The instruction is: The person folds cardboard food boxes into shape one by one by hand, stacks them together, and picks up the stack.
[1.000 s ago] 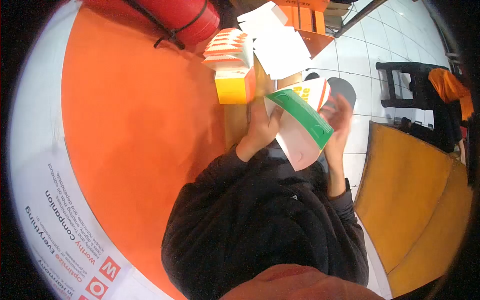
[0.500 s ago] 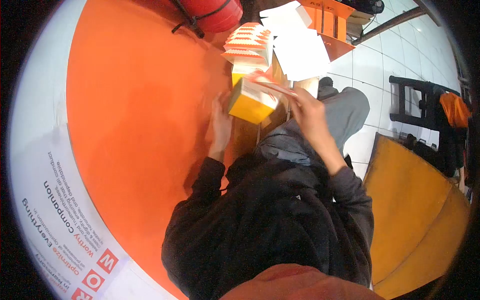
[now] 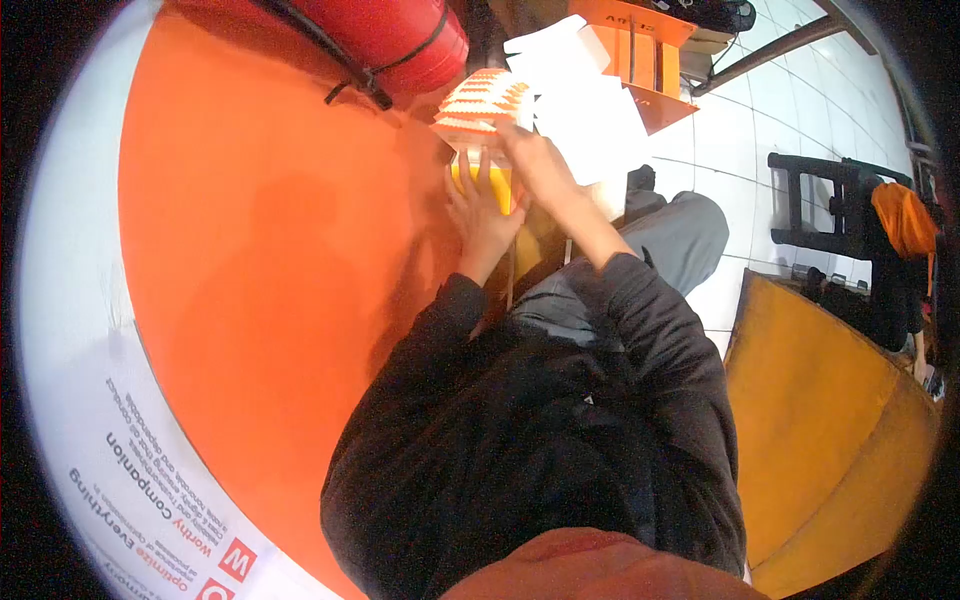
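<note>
Near the upper middle of the frame, a stack of paper boxes (image 3: 487,95) sits one inside another, the orange-and-white zigzag edges rising in rows above a yellow lower face. The person's left hand (image 3: 484,215) lies against that yellow face with its fingers spread apart, the thumb out to the right. The right hand (image 3: 541,168) reaches in from the right, its fingertips at the upper edge of the front box; whether they pinch the edge or only touch it cannot be told.

Just right of the stack lie bright white cartons (image 3: 595,125), their details washed out by light. Beyond them, toward the upper right, stands an orange carton (image 3: 668,60). A red cylinder (image 3: 415,45) with a dark strap is at the upper centre-left, and an orange surface (image 3: 250,250) fills much of the left. At far right is a black stool (image 3: 815,205), above a brown panel (image 3: 820,430).
</note>
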Tool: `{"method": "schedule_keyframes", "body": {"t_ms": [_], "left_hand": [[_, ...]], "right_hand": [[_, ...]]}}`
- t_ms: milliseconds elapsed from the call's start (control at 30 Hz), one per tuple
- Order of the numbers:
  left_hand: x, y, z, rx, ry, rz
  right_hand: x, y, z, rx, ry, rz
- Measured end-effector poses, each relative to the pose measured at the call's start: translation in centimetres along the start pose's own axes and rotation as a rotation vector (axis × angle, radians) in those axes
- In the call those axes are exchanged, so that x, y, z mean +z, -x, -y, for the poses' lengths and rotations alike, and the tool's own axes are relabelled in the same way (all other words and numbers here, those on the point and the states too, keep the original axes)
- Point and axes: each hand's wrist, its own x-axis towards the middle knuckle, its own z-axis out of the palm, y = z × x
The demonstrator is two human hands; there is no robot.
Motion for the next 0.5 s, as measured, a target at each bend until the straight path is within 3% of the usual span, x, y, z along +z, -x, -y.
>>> {"method": "schedule_keyframes", "body": {"t_ms": [100, 167, 233, 300, 400, 500], "left_hand": [[1.1, -1.2, 0.0, -0.041, 0.042, -0.007], [0.7, -2.0, -0.3, -0.077, -0.017, 0.118], [0.6, -2.3, -0.2, -0.099, -0.035, 0.17], [1.2, -2.3, -0.1, -0.086, -0.009, 0.147], [2.6, -2.0, 1.1, -0.001, 0.051, 0.096], [2.2, -1.1, 0.4, -0.055, 0.097, -0.044]], "right_hand": [[-0.6, -0.3, -3.1, 0.094, -0.19, -0.135], [-1.7, 0.3, -5.7, 0.193, -0.389, -0.324], [-2.4, 0.5, -9.6, 0.32, -0.285, -0.462], [-2.2, 1.3, -12.5, 0.389, 0.281, -0.509], [2.1, 3.4, -18.4, 0.415, 0.256, -0.495], [0.9, 4.5, -18.2, 0.345, 0.193, -0.544]]}}
